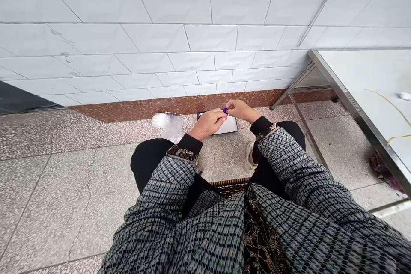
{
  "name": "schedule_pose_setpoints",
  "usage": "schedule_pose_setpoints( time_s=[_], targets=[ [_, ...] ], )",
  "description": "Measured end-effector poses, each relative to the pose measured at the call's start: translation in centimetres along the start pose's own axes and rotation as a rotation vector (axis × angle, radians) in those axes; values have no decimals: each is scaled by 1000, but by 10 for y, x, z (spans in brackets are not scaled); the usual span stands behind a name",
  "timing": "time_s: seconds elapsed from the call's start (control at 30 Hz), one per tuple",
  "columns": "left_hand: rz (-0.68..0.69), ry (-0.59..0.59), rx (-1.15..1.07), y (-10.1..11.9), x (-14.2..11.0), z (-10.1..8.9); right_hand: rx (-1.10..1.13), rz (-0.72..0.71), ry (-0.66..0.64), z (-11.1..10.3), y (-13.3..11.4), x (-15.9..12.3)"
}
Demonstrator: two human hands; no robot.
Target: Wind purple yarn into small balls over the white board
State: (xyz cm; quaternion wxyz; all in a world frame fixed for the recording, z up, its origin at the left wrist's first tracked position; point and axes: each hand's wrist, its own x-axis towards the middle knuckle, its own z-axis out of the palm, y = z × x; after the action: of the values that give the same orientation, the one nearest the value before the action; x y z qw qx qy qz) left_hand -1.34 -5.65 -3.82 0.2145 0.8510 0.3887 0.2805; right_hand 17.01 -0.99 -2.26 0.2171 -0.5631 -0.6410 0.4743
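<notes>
My left hand (208, 123) and my right hand (240, 110) meet in front of me, above my knees. Both pinch a small purple object (225, 110) between their fingertips. Its shape is too small to make out. Below the hands, on the floor by the wall, lies a flat white tray or board (230, 126) with a dark rim. I am seated, in a checked grey jacket and black trousers.
A crumpled clear plastic bag (171, 125) lies on the floor left of the tray. A steel table (359, 107) with a white top stands at the right, with a yellow cord (390, 105) on it. A white tiled wall rises ahead.
</notes>
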Motion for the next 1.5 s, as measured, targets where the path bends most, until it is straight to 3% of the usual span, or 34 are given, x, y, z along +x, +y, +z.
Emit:
schedule_pose_setpoints(
  time_s=[0.1, 0.17, 0.23, 0.33, 0.47, 0.6, 0.7, 0.77, 0.83, 0.93, 1.0, 1.13, 1.27, 1.4, 1.5],
  targets=[
    [-83, 91, 31, -5, 0, -6, -51, -12, -254, -1, -1, -6],
    [-167, 132, 43, -9, 0, -8, 58, -27, -427, -3, -5, -11],
    [-247, 142, 47, -13, 1, -7, 241, -45, -474, -6, -9, -14],
    [-269, 75, 3, -14, 2, -2, 531, -5, -285, -9, -15, -15],
    [-128, -97, -83, -6, 3, 7, 700, 97, -8, -9, -16, -11],
    [-36, -170, -64, 1, 2, 9, 513, 75, 85, -4, -10, -4],
    [-10, -115, -46, 1, 1, 4, 191, 33, 106, 0, -5, 0],
    [-27, -32, -21, -1, 0, 0, 1, 7, 21, 1, -4, -2],
    [-84, 51, 8, -4, 0, -4, -77, -4, -160, 0, -6, -6],
    [-203, 143, 6, -9, 1, -8, 62, 8, -416, -3, -11, -14],
    [-283, 181, -41, -11, 2, -7, 240, 19, -443, -6, -15, -18],
    [-358, 144, -108, -10, 5, 0, 583, 97, -292, -9, -19, -19],
    [-264, 72, -98, -4, 6, 7, 716, 144, -121, -7, -17, -13],
    [-128, -68, -65, 2, 3, 9, 588, 99, 34, -4, -10, -5],
    [-74, -100, 6, 4, 1, 6, 265, 28, 119, -3, -5, -1]
  ],
)
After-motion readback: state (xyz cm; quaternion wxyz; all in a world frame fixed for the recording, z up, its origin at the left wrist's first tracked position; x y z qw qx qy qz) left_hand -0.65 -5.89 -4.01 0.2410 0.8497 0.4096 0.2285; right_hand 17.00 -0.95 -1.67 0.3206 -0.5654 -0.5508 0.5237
